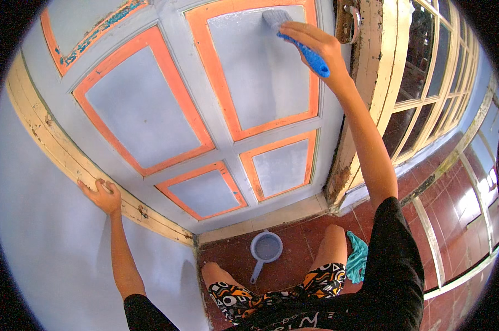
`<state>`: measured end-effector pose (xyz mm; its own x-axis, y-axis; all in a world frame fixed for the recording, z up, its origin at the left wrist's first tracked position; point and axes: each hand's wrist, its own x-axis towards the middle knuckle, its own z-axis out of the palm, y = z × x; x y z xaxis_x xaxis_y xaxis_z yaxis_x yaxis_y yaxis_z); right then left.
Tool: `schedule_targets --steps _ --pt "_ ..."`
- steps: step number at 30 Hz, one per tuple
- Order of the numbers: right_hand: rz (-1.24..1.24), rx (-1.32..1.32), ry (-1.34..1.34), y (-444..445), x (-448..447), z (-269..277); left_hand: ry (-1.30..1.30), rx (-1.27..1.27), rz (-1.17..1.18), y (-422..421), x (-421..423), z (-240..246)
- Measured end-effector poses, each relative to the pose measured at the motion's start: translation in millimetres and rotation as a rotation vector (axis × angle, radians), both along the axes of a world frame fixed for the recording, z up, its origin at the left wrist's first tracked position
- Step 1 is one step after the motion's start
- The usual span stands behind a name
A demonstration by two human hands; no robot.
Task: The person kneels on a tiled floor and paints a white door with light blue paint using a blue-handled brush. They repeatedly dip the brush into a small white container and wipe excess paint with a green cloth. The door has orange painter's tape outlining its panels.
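Note:
A paintbrush [315, 62] with a blue handle is gripped in my right hand [321, 43]. Its grey bristles touch the top right part of a grey-blue door panel [257, 74] framed by orange moulding. Along the panel's top edge the surface looks wet and glossy. My left hand [104, 196] holds nothing; its fingers are spread and rest against the cream door frame [129, 213] at the left. Below the door, a light blue plastic dipper [266, 247] with greyish liquid inside stands on the floor between my knees.
The grey-blue door [224, 128] has several orange-edged panels, one with chipped turquoise paint at the upper left. A metal latch [350, 25] sits at its right edge. A cream window [423, 82] is to the right. A teal cloth [357, 256] lies on the red tiled floor [299, 269].

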<state>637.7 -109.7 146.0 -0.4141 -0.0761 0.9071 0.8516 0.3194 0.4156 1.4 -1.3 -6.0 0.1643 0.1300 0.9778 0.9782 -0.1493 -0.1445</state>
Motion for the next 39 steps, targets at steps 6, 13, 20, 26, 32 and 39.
schedule_targets --steps 6,13,20,26,32,39 --pt "0.063 0.054 0.02 -8 -7 4 0.034 0.04 0.016 -2 1 2" --pt "0.034 -0.033 0.014 -5 -2 -2 0.017 0.014 0.013 -3 0 1" --pt "0.06 0.015 0.026 -1 1 7 0.007 -0.002 0.001 -3 0 2" --pt "0.063 -0.008 0.025 -5 -1 0 0.007 0.01 -0.001 -6 1 3" --pt "0.048 -0.014 0.014 -3 3 4 0.019 0.023 0.001 -3 5 4" --pt "0.083 -0.002 0.041 -9 -4 9 0.046 0.051 0.015 -5 1 3"
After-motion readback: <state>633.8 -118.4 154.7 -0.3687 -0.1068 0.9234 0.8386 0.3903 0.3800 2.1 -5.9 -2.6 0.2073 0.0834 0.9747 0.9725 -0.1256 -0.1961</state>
